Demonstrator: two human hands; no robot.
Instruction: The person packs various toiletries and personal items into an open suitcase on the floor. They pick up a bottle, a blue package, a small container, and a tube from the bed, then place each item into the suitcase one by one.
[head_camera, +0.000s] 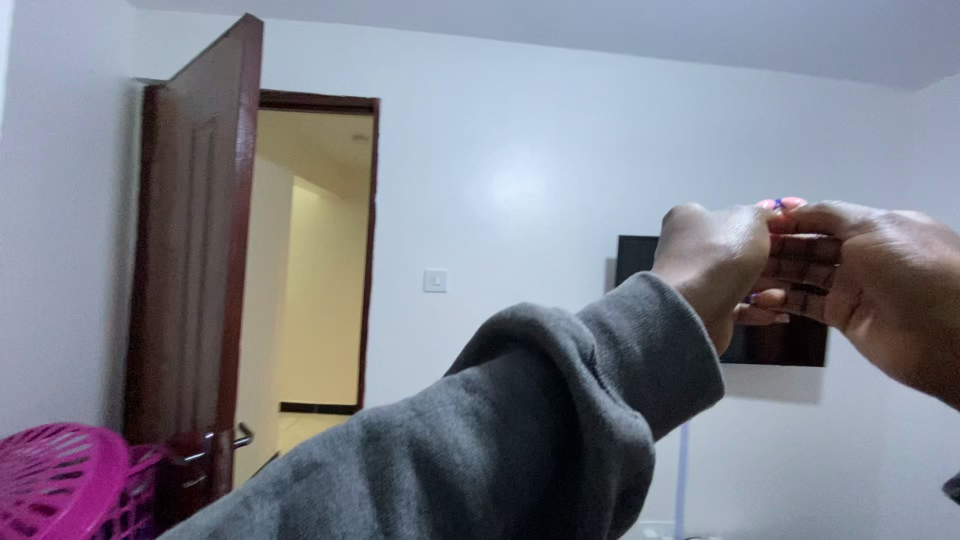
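The left hand (715, 255) and right hand (865, 285) meet, touching, at three o'clock before the wall-mounted screen (785, 345), with the light switch (435, 280) near centre, the open door (195, 260) at nine o'clock and the basket (60, 480) at eight.

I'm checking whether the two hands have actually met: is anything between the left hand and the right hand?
Nothing visible does. The left hand, in a grey sleeve, is raised in front of the white wall and the right hand is clasped against it, fingers interlocked. No object shows between them.
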